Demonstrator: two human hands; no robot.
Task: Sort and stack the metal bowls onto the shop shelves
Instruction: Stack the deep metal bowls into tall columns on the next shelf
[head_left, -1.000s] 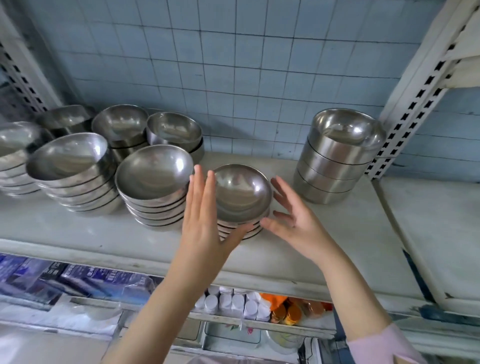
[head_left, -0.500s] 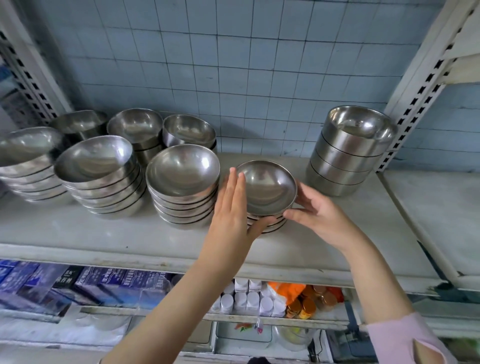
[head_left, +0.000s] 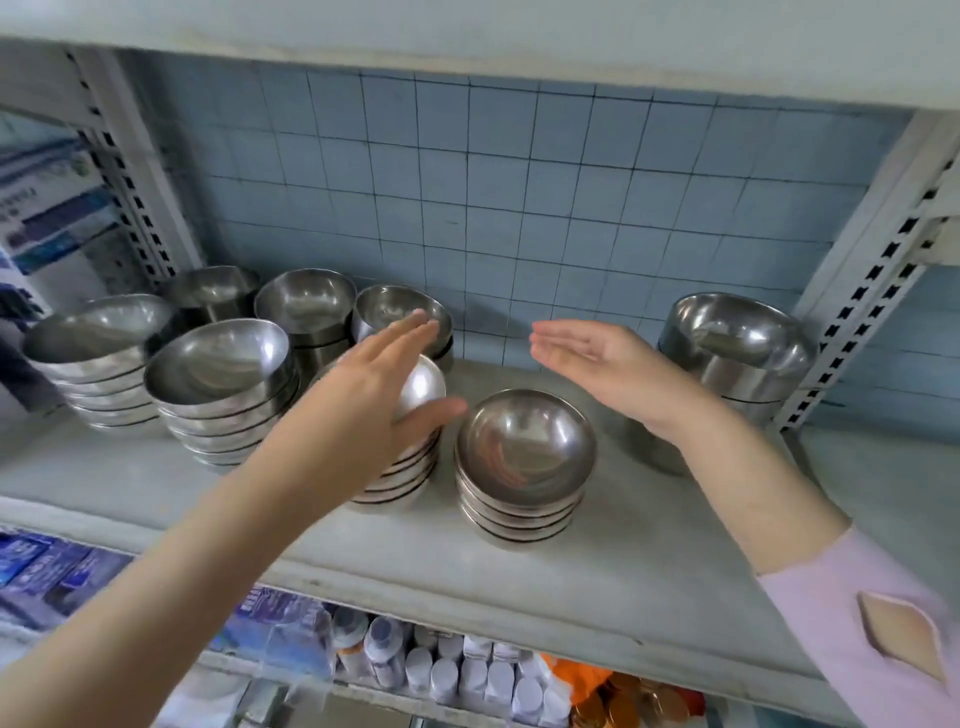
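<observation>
A small stack of shallow metal bowls (head_left: 524, 462) stands on the pale shelf (head_left: 649, 561), free of both hands. My left hand (head_left: 374, 384) hovers with straight fingers over a taller bowl stack (head_left: 415, 452) just left of it, hiding most of its top. My right hand (head_left: 597, 358) is raised above and behind the small stack, palm turned left, fingers straight, holding nothing. Several more bowl stacks (head_left: 218, 384) fill the shelf's left side. A stack of deeper bowls (head_left: 737, 353) stands at the right.
A blue tiled wall (head_left: 519, 208) backs the shelf. Perforated white uprights (head_left: 883, 270) flank it, and a shelf board (head_left: 467, 31) runs overhead. Below are blue packets (head_left: 57, 566) and small white bottles (head_left: 457, 670). Boxes (head_left: 47, 208) stand at the far left.
Both hands have let go of the small bowl stack and lifted away from it, the left toward the neighbouring stack, the right up and back. The view has tilted upward.
</observation>
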